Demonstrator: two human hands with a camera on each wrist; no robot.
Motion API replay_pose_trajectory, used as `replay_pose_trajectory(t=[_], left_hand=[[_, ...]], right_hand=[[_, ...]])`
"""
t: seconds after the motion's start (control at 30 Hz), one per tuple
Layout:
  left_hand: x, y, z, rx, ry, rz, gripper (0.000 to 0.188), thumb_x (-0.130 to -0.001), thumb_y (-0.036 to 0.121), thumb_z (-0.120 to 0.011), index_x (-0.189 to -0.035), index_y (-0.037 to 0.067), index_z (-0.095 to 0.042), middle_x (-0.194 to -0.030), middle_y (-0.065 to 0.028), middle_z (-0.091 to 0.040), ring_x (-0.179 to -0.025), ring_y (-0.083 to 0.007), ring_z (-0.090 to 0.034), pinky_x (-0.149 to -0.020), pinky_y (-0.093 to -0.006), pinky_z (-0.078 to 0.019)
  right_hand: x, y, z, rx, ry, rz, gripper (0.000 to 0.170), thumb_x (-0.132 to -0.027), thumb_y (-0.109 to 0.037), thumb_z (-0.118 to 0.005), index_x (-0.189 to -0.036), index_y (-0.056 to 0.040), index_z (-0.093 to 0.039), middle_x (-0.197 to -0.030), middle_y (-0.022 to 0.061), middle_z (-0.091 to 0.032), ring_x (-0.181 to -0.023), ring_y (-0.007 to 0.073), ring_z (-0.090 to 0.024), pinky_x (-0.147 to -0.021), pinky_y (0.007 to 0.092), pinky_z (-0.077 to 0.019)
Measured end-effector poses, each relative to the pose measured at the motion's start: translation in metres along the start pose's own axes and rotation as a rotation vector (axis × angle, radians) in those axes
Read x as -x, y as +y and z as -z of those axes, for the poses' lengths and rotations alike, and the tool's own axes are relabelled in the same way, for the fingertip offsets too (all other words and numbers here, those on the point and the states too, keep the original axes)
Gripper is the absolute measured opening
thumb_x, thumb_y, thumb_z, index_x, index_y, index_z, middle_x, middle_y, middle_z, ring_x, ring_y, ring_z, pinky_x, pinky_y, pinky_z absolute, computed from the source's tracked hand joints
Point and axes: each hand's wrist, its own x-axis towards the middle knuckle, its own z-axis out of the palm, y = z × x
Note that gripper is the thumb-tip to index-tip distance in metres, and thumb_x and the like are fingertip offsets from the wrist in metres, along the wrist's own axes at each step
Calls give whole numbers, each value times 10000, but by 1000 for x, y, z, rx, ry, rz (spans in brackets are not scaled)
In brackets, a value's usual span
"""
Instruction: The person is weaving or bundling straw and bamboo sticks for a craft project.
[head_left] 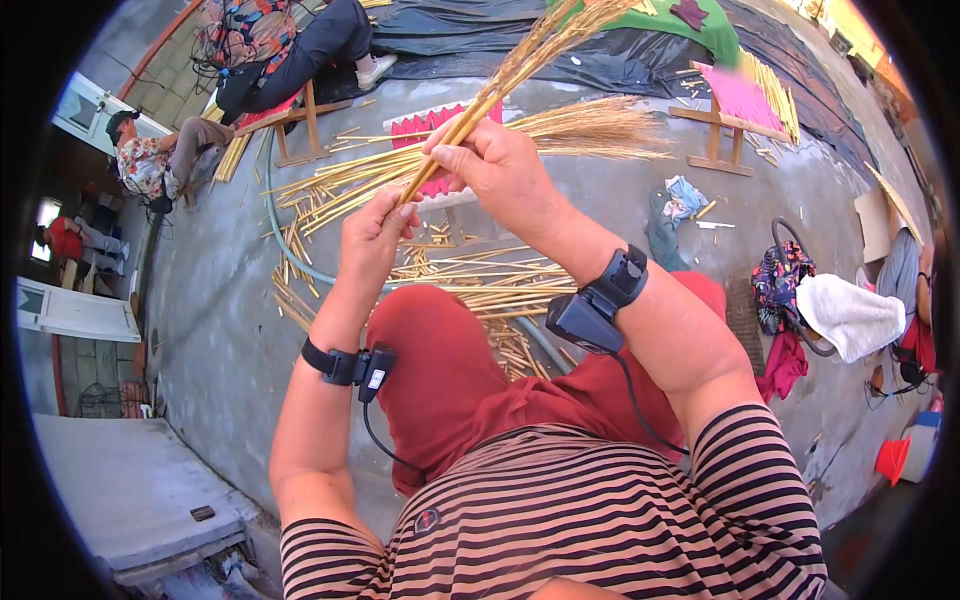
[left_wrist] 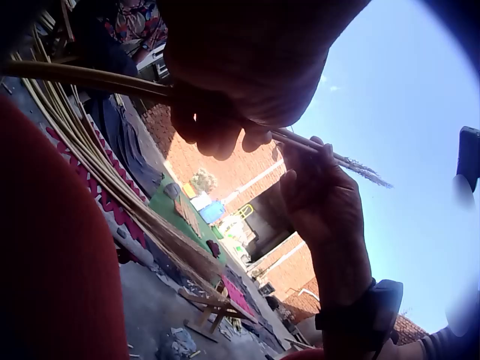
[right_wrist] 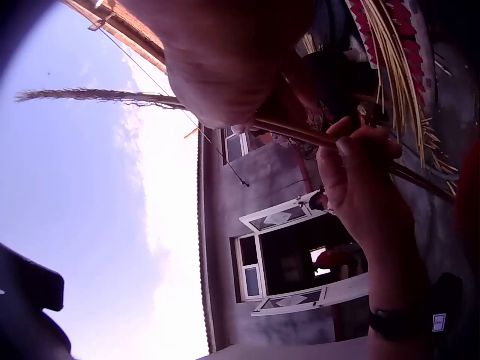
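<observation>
A thin bundle of straw stalks (head_left: 487,98) slants up and right in the head view, its feathery tops at the upper edge. My left hand (head_left: 372,238) pinches its lower end between thumb and fingers. Higher on the same stalks, my right hand (head_left: 498,172) grips with thumb and curled fingers. In the left wrist view the bundle (left_wrist: 90,77) runs through my left hand (left_wrist: 225,82) to the right hand (left_wrist: 322,195). The right wrist view has the right hand (right_wrist: 217,67) nearer the feathery top and the left hand (right_wrist: 367,172) farther down the stalks.
Loose stalks (head_left: 490,299) and short cut pieces lie on the concrete beyond my knees. A pink-covered stand (head_left: 440,195) with long stalks is past my hands. Wooden stools (head_left: 715,140), a hose (head_left: 275,215), a white towel (head_left: 850,315) and seated people (head_left: 165,160) are around.
</observation>
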Motion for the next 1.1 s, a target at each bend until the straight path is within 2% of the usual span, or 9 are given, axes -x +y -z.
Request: replay_pose_trajectory(t=[0.1, 0.13, 0.27, 0.4, 0.5, 0.77, 0.9, 1.03, 1.1], left_hand=[[-20, 6, -15, 209, -10, -23, 148, -906, 31, -513, -1012, 17, -614, -833, -31, -611, -727, -89, -574, -661, -203, -472], [-25, 7, -21, 267, -72, 19, 187, -908, 87, -536, -1066, 10, -599, -935, -51, -630, -830, -118, -602, -750, -224, -480], [-38, 36, -44, 451, 71, -32, 354, -914, 256, -558, -1165, 8, -550, -1044, -55, -612, -901, -126, -588, -832, -264, -455], [-55, 31, -27, 650, 48, -11, 308, -895, 219, -586, -1107, -4, -588, -976, -64, -624, -855, -116, -582, -773, -244, -455], [-56, 7, -23, 650, 47, 79, 234, -868, 152, -608, -1051, 7, -622, -891, -33, -627, -803, -95, -563, -719, -231, -447], [-51, -38, -18, 687, 200, 209, 148, -825, 108, -642, -941, 17, -664, -751, 2, -615, -656, -59, -507, -611, -204, -406], [-52, -48, -12, 730, 212, 194, 145, -822, 95, -639, -927, -3, -660, -741, 1, -609, -631, -51, -492, -592, -193, -406], [-49, -47, -12, 682, 206, 194, 130, -831, 88, -636, -941, 20, -639, -741, -7, -600, -641, -57, -505, -584, -195, -415], [-46, -45, -13, 685, 177, 180, 134, -846, 108, -619, -950, 25, -638, -743, -1, -596, -643, -52, -501, -581, -195, -410]], right_hand=[[-11, 4, -1, -144, 246, 199, 162, -880, -148, -570, -911, 5, -614, -738, 57, -647, -654, 90, -596, -576, 252, -477], [-13, 2, 1, -258, 266, 207, 153, -885, -137, -556, -897, 3, -616, -737, 69, -646, -664, 99, -602, -591, 260, -482], [-21, 3, 25, 109, 167, 128, 171, -899, -138, -524, -898, 10, -610, -727, 56, -619, -634, 109, -585, -572, 265, -487], [-17, 14, 11, -109, -113, -210, 174, -920, -176, -516, -935, -22, -594, -742, 20, -620, -668, 76, -594, -591, 212, -489], [-14, 29, -1, 120, -261, -259, 170, -912, -179, -527, -929, -35, -616, -719, 13, -620, -659, 77, -594, -575, 218, -475], [-14, 77, -20, 284, -192, -306, 170, -892, -201, -569, -847, -44, -613, -683, -3, -596, -625, 70, -569, -549, 219, -450], [-12, 79, -35, -44, -82, -403, 189, -899, -166, -538, -785, -26, -594, -644, 17, -580, -581, 93, -545, -543, 252, -445], [-4, 75, -43, -342, -112, -526, 242, -964, -242, -432, -932, -36, -556, -683, 29, -577, -532, 75, -520, -476, 199, -412], [1, 83, -40, -326, -120, -501, 257, -968, -261, -422, -950, -41, -554, -692, 37, -581, -507, 62, -494, -452, 184, -381]])
